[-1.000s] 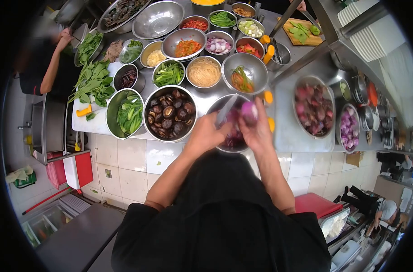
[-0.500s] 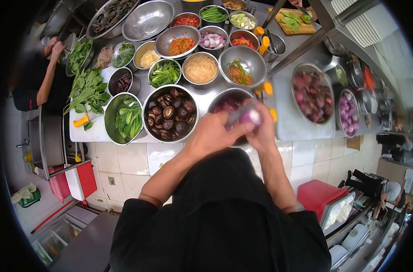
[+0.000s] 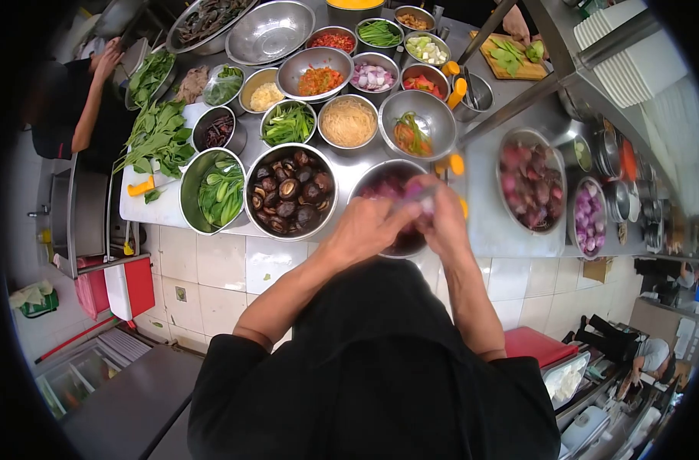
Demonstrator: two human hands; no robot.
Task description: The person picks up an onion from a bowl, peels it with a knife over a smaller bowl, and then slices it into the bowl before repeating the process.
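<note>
Both my hands meet over a metal pot (image 3: 402, 249) that holds reddish-purple pieces. My right hand (image 3: 449, 221) is closed around a red onion (image 3: 427, 204), part of which shows between the fingers. From the other side, my left hand (image 3: 361, 230) grips a thin grey blade (image 3: 409, 195), smeared by motion and laid against the onion. Its handle is hidden in the fingers. Just left of the pot, dark mushrooms (image 3: 290, 190) fill another pot. Right of my hands, dark red onions or their skins (image 3: 530, 184) lie in a large bowl, with peeled purple onions (image 3: 589, 216) beyond.
Green vegetables (image 3: 221, 193) and loose leafy stems (image 3: 156, 142) are at the left. Bowls of noodles (image 3: 348, 123), peppers and chopped vegetables crowd the back. A yellow-handled tool (image 3: 141, 186) lies on a white board. Co-workers' hands show at far left and by a wooden board (image 3: 529, 70).
The view has shifted slightly. My hands have turned the onion lower between the fingers, so less of its pale end shows, and the blade stays against it.
</note>
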